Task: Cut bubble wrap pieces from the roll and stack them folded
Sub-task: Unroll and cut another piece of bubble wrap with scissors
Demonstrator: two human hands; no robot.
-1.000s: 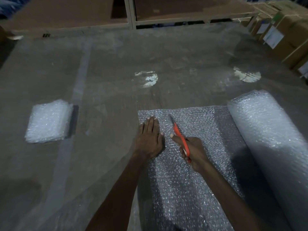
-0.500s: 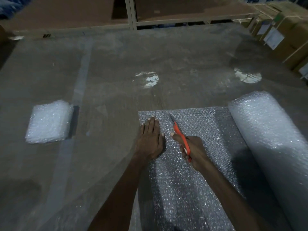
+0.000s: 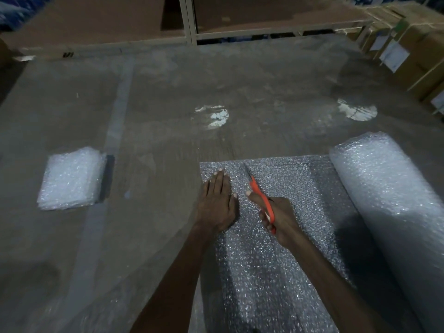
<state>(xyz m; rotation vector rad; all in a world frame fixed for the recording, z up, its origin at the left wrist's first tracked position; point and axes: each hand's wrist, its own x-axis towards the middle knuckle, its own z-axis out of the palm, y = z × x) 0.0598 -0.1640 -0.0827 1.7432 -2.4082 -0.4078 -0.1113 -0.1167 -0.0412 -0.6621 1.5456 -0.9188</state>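
The left hand [image 3: 217, 203] presses flat on the light, slippery bubble wrap [image 3: 283, 188] at the view's 5 o'clock while the right hand [image 3: 276, 216] grips scissors [image 3: 260, 197], cutting beside the roll [image 3: 389, 203].

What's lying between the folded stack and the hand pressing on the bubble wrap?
Nothing: in the head view only bare floor lies between the folded stack and the left hand, which lies flat on the sheet's left edge.

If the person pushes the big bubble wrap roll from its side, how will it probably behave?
The bubble wrap roll is round and lies on its side, so it would probably roll. It looks bulky but mostly air, so likely light. The flat sheet joins it, pressed by the left hand, so rolling away may tug it.
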